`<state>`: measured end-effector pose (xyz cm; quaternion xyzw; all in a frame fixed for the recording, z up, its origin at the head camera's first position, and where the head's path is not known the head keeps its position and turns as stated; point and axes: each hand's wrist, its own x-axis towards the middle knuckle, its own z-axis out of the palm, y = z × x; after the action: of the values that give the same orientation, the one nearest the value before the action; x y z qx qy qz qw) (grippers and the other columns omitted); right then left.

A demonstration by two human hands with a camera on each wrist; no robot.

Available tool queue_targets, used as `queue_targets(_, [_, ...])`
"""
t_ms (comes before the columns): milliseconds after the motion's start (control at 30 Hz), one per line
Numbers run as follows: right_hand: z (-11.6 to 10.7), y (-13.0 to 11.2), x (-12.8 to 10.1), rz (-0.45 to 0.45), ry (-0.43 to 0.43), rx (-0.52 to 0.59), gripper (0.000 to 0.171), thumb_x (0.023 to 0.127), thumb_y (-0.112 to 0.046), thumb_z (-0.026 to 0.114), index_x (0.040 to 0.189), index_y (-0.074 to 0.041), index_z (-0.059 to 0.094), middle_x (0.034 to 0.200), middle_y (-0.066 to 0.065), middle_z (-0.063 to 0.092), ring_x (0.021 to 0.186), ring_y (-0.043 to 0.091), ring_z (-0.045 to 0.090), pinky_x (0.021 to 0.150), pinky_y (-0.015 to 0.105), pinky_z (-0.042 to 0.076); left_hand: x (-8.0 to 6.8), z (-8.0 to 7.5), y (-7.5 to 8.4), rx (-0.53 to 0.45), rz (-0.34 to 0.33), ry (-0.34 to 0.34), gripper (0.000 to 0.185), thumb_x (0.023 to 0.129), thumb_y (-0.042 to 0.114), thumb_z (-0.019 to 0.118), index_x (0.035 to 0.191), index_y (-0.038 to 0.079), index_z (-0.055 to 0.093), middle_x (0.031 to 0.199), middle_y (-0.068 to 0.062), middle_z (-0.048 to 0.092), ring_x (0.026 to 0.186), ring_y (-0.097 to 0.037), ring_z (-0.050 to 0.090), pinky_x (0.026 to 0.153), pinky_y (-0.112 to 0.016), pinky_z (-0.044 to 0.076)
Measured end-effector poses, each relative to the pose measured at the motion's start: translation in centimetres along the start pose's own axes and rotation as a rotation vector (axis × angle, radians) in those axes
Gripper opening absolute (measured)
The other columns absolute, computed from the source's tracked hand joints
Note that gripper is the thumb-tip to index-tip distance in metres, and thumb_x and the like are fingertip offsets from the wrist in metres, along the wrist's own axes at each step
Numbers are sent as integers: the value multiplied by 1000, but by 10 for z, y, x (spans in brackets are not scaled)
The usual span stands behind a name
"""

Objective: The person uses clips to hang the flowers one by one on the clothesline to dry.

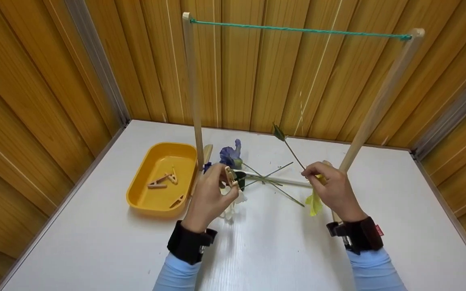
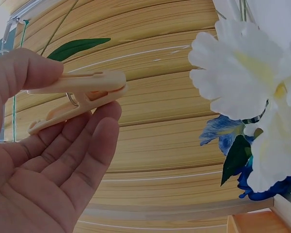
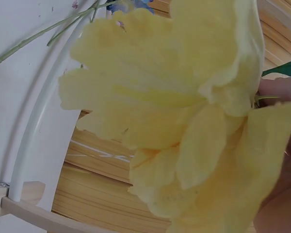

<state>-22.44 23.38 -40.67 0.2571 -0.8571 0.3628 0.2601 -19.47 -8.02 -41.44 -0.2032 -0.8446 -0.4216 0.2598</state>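
Note:
My left hand (image 1: 210,196) pinches a beige clothespin (image 2: 82,94) between thumb and fingers. Its jaws are closed on nothing in the left wrist view. My right hand (image 1: 330,188) grips a yellow artificial flower (image 3: 174,107) near its bloom, the bloom hanging below the fingers. The flower's stem (image 1: 294,154) slants up and left, with a green leaf (image 1: 279,132) near its upper end. Under and beyond the left hand lie a white flower (image 2: 247,73) and a blue-purple flower (image 1: 229,156), their green stems (image 1: 269,178) crossing on the table.
A yellow tray (image 1: 134,190) at the left holds several clothespins (image 1: 158,182). Two wooden posts (image 1: 192,81) carry a taut green cord (image 1: 297,29) above the hands. A white rod (image 1: 293,182) runs low between the posts over the white table (image 1: 265,250). Wood-patterned walls (image 1: 241,81) surround it.

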Motion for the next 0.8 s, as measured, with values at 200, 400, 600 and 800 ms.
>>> queue_targets(200, [0, 1, -19, 32, -28, -53, 24, 84, 18, 73, 90, -5, 72, 90, 2, 75, 83, 11, 68, 71, 10, 50, 0, 0, 0, 14, 4, -1, 28, 80, 3, 80, 98, 5, 59, 87, -7, 62, 79, -28, 65, 69, -30, 54])
queue_targets(400, [7, 2, -37, 85, -110, -61, 27, 83, 16, 75, 89, -10, 71, 87, 1, 75, 81, 10, 69, 66, 25, 58, 1, 0, -1, 15, 9, -1, 28, 80, 2, 80, 98, 6, 58, 86, -9, 62, 78, -26, 63, 68, -30, 53])
queue_targets(600, [13, 5, -49, 155, -274, -44, 25, 86, 12, 74, 93, -12, 72, 90, -1, 76, 85, 15, 72, 72, 31, 59, 1, 0, -1, 5, 30, 3, 27, 80, 1, 79, 97, 5, 58, 85, -9, 61, 77, -27, 63, 66, -29, 51])
queue_targets(800, [16, 6, -53, 180, -439, -67, 20, 87, 10, 74, 93, -9, 78, 92, 3, 77, 84, 14, 71, 73, 31, 59, 0, -3, 0, -1, 5, -3, 26, 82, 2, 79, 98, 6, 58, 87, -6, 61, 79, -26, 63, 68, -29, 52])
